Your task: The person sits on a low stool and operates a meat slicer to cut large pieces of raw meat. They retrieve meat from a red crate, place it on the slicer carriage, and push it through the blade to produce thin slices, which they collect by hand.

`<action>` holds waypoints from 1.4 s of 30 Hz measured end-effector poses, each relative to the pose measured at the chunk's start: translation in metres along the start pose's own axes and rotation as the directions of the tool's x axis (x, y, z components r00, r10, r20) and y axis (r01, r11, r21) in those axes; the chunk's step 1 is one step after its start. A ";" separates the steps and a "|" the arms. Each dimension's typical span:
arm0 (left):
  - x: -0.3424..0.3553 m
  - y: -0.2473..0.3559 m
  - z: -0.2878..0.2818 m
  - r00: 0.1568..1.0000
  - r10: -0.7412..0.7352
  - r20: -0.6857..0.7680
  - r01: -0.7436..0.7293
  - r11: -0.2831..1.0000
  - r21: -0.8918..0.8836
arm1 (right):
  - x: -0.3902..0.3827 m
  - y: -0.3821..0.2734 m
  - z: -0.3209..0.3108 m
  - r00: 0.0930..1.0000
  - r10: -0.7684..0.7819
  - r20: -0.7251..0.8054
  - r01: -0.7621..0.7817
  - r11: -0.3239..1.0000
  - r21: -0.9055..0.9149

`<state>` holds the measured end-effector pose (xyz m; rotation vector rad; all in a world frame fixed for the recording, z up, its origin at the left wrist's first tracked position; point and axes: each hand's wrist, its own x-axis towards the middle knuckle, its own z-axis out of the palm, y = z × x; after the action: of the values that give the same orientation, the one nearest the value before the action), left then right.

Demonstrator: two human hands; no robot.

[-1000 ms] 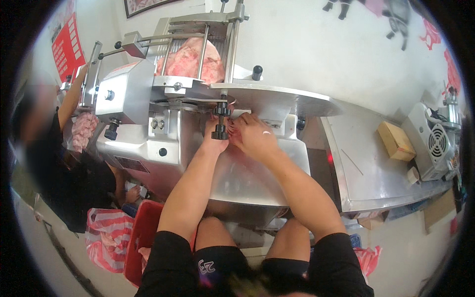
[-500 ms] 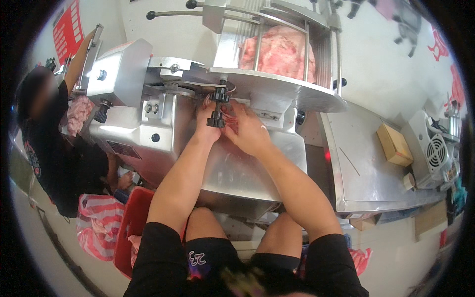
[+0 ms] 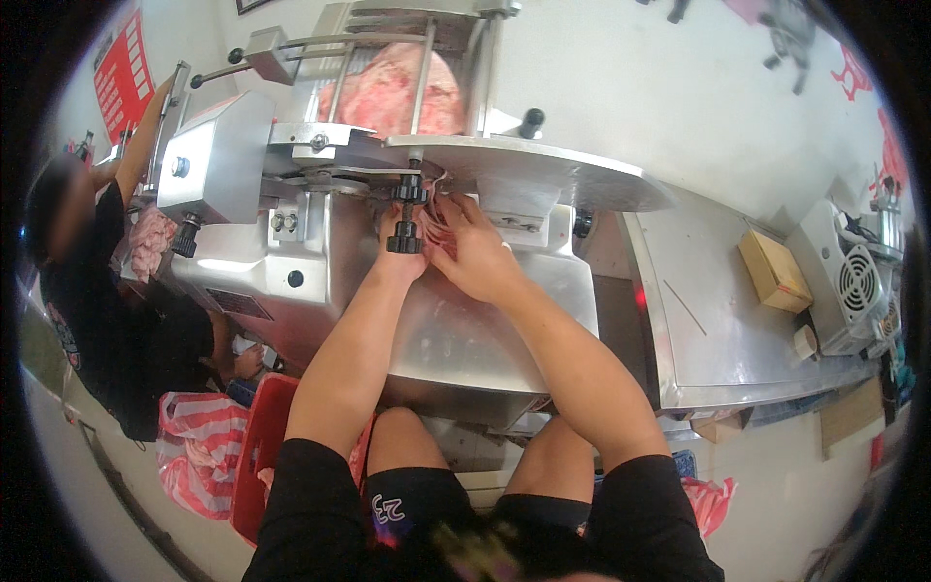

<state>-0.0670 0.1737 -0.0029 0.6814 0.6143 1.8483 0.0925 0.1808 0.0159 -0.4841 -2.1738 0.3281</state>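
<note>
Both my hands are under the blade side of a metal meat slicer (image 3: 456,339). Thin red and white meat slices (image 3: 439,231) lie between them, one strand hanging from above. My right hand (image 3: 477,254) curves its fingers and thumb around the slices from the right. My left hand (image 3: 400,260) is against their left side, its fingers mostly hidden behind a black knob (image 3: 404,238). Above, a large pale pink block of meat (image 3: 402,92) sits behind bars on the sliding carriage (image 3: 475,73).
A person in black (image 3: 116,310) works at another machine on the left. By my left leg stand a red crate (image 3: 260,456) and a striped bag (image 3: 204,446). On the right, a steel table (image 3: 698,330) bears a cardboard box (image 3: 774,270) and a grey machine (image 3: 839,281).
The carriage with the meat block has slid left. My hands have shifted slightly left with the slices, and a strand of meat now hangs above my right fingers.
</note>
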 end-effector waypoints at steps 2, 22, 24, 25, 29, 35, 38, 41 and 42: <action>-0.001 0.000 -0.001 1.000 -0.011 -0.022 0.010 1.000 -0.014 | -0.003 -0.001 -0.005 0.996 0.050 0.070 -0.054 0.997 0.059; 0.010 -0.006 -0.014 0.997 0.027 -0.076 -0.023 0.998 0.058 | -0.004 -0.006 -0.022 0.994 0.071 0.083 -0.072 0.997 0.008; 0.009 -0.003 -0.019 0.999 0.032 -0.033 -0.031 0.999 0.045 | -0.002 -0.009 -0.022 0.995 0.074 0.067 -0.076 0.996 0.035; 0.009 -0.002 -0.021 0.999 0.035 -0.011 -0.034 0.999 0.039 | 0.000 -0.008 -0.021 0.996 0.062 0.064 -0.065 0.997 0.039; 0.004 -0.002 -0.006 1.000 0.027 -0.016 -0.026 0.999 0.044 | 0.002 -0.001 -0.013 0.999 -0.034 -0.004 0.034 0.998 0.043; 0.008 -0.001 -0.024 0.999 -0.028 -0.016 0.028 0.999 -0.020 | 0.003 0.001 -0.010 0.999 0.018 0.051 -0.022 0.996 0.081; 0.015 -0.004 -0.030 0.998 0.021 -0.051 -0.020 1.000 0.015 | 0.001 0.001 -0.013 0.996 0.047 0.076 -0.055 0.992 0.110; 0.003 0.000 -0.005 1.000 -0.016 0.005 0.016 0.999 0.048 | -0.002 0.007 -0.015 0.994 0.055 0.094 -0.063 0.994 0.086; 0.003 0.002 -0.008 1.000 -0.024 -0.015 0.025 0.997 0.072 | -0.001 0.005 -0.015 0.994 0.043 0.099 -0.053 0.993 0.103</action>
<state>-0.0753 0.1748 -0.0067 0.7055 0.6987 1.8171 0.1064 0.1857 0.0222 -0.4704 -2.2271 0.4997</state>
